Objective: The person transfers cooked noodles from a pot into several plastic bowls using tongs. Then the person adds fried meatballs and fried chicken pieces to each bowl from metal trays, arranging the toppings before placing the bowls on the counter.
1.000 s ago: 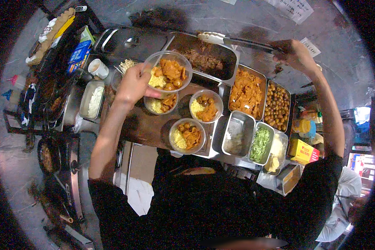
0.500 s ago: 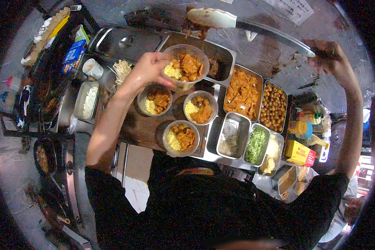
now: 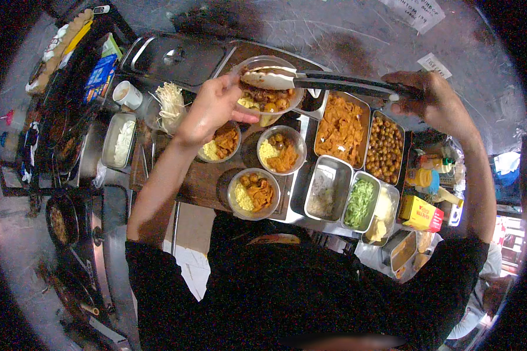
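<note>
My left hand grips a round clear plastic bowl by its left side, lifted above the counter. Yellow shreds, brown round pieces and dark brown meat show in it. With my right hand I hold black-handled metal tongs, their pale tips over the bowl, against the dark meat. Below stand three more bowls with yellow shreds and orange pieces: the left bowl partly behind my left hand, the middle bowl and the near bowl.
To the right are metal trays of orange pieces, brown round pieces and green shreds. A white cup, thin pale mushrooms and a white-filled tray stand left. A yellow-red box sits far right.
The tongs have come down and left with my right hand, bringing dark meat from the air into the held bowl. My left hand and bowl have shifted slightly.
</note>
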The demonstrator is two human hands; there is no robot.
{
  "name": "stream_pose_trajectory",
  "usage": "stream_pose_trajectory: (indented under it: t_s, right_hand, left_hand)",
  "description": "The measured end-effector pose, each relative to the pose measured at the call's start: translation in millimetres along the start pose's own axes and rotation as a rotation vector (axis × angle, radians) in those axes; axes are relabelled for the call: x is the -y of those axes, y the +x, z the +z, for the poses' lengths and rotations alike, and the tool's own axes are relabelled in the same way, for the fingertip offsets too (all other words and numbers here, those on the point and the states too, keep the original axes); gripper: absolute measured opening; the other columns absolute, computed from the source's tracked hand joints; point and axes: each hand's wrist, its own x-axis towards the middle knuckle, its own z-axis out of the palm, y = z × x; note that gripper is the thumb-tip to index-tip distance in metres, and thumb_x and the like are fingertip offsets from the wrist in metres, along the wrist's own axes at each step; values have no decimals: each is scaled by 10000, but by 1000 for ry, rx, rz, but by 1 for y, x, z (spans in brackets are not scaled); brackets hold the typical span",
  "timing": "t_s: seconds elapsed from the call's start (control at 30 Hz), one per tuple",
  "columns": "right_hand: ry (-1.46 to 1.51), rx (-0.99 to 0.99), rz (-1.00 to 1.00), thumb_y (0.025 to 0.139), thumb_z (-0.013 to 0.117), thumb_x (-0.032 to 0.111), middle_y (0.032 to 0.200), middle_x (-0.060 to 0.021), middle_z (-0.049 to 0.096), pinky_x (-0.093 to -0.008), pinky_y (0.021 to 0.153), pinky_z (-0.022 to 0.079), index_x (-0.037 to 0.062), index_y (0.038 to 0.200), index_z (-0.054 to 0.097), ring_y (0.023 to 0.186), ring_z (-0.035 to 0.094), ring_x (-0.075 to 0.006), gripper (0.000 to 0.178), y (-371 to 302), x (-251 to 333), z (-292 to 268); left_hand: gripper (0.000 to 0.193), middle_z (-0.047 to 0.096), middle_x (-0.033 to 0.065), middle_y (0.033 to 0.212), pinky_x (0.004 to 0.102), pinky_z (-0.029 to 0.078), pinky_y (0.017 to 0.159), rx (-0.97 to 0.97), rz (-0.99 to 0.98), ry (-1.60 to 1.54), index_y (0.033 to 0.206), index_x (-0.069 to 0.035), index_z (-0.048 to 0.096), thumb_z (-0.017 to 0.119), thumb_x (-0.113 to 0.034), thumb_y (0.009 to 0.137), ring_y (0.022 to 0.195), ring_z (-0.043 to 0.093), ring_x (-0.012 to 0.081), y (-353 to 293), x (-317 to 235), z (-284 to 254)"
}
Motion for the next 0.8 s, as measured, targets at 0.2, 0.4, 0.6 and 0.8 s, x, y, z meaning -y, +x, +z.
stream_pose_trajectory:
  t_s: [0.2, 0.4, 0.6, 0.8]
  right_hand:
    - [-100, 6, 13, 729, 725, -4, 997, -118, 702, -300, 773, 528, -27, 1171, 630, 848, 643, -150, 453, -6, 15, -42]
    - [-147, 5, -119, 701, 734, 23, 970, -138, 692, -321, 711, 517, -24, 1166, 630, 774, 629, -162, 479, -6, 8, -42]
    - [-282, -33, -101, 719, 724, 71, 921, -151, 689, -326, 695, 514, -20, 1167, 627, 723, 628, -188, 467, -8, 28, -44]
    - [-259, -122, -24, 778, 655, 74, 833, -128, 669, -301, 627, 511, -27, 1143, 635, 677, 629, -153, 380, -20, 7, -63]
  left_hand:
    - [424, 604, 196, 1190, 319, 620, 698, 48, -26, 17, 1348, 107, 401, 428, -161, 1020, 797, 708, 286, 6, 11, -3]
    - [400, 583, 204, 1216, 322, 623, 694, 64, -6, 1, 1324, 111, 412, 416, -152, 1022, 817, 706, 287, 7, 3, 2]
    - [420, 575, 190, 1231, 336, 624, 689, 47, -25, 8, 1333, 96, 416, 425, -194, 1030, 815, 706, 297, 16, 9, 5]
    - [437, 560, 194, 1242, 356, 625, 679, 23, -45, -12, 1342, 98, 398, 425, -175, 1001, 777, 707, 309, 13, 11, 0]
